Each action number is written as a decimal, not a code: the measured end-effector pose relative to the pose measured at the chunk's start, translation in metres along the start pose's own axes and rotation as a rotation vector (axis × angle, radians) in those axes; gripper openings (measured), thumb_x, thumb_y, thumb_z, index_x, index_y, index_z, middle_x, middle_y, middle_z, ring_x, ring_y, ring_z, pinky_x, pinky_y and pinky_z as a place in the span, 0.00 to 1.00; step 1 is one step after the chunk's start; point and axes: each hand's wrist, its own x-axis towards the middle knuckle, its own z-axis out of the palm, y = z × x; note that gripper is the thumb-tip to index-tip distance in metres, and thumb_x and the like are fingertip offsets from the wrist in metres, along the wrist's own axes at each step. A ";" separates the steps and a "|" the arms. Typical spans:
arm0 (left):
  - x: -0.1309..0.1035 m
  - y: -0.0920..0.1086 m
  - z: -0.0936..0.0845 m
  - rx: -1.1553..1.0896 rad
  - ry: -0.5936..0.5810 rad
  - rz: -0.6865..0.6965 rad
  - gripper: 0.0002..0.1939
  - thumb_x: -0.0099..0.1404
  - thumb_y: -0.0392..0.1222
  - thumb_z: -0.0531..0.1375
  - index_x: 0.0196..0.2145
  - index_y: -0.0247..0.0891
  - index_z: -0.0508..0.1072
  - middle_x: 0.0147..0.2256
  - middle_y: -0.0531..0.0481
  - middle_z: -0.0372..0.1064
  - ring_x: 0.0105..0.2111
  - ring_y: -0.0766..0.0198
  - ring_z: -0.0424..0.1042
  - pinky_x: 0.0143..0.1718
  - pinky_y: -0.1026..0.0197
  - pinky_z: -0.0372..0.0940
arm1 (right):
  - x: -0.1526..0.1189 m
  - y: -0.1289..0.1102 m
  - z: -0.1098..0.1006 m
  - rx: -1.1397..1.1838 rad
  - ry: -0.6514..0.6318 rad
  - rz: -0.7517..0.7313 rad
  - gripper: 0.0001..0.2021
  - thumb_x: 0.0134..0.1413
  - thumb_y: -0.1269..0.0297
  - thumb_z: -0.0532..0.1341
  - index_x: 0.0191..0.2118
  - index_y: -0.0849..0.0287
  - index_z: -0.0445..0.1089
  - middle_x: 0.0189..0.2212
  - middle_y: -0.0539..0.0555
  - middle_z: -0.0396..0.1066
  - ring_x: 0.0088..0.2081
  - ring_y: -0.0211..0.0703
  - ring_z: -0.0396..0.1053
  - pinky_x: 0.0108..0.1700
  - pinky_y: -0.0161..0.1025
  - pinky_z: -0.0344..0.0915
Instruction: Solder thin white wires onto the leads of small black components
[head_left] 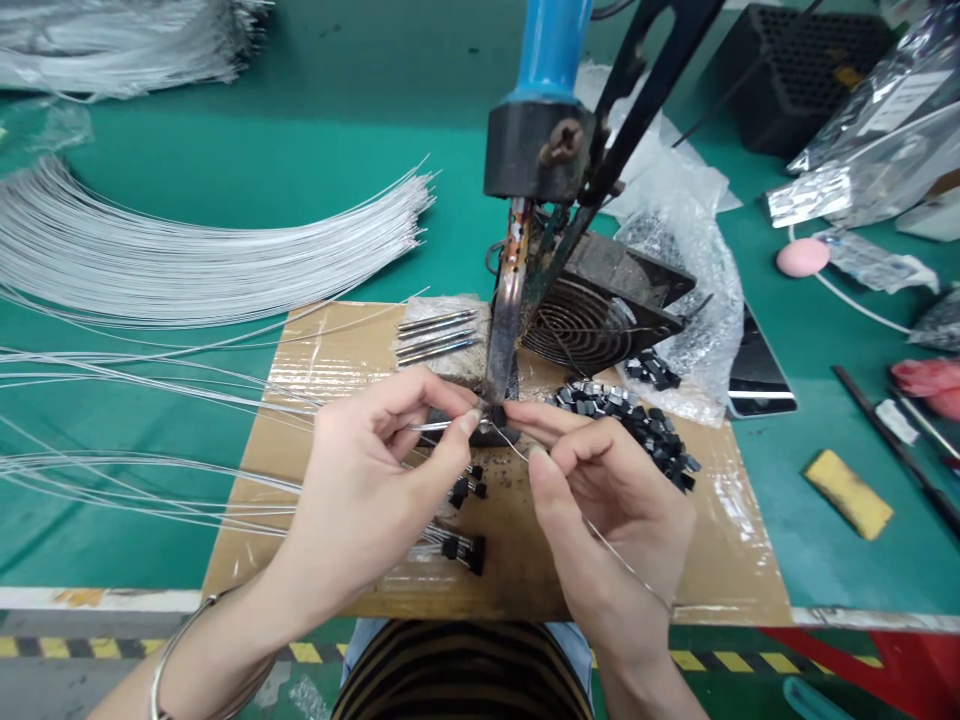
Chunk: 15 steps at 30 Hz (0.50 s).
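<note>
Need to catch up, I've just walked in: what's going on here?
A person is working with both bare hands close to the tip of a soldering iron. The left hand pinches a pale wire, while the right hand holds a thin strand reaching toward the same spot. Loose black pieces lie piled to the right, and wires with black ends lie beside the left hand.

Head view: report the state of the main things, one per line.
Left hand: pinching white wire
Right hand: pinching thin wire
Soldering iron: clamped, tip downward
Curved wire bundle: ends splayed
Black pieces: loosely heaped
Phone: screen dark
Fan: tilted, spinning unclear
Yellow sponge: stained
</note>
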 end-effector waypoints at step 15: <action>-0.002 0.001 0.000 -0.015 -0.001 -0.001 0.05 0.62 0.33 0.67 0.30 0.41 0.78 0.32 0.54 0.80 0.31 0.66 0.76 0.30 0.66 0.67 | 0.000 -0.002 0.002 -0.030 0.023 0.012 0.09 0.63 0.73 0.65 0.32 0.54 0.70 0.49 0.56 0.83 0.53 0.50 0.80 0.57 0.48 0.73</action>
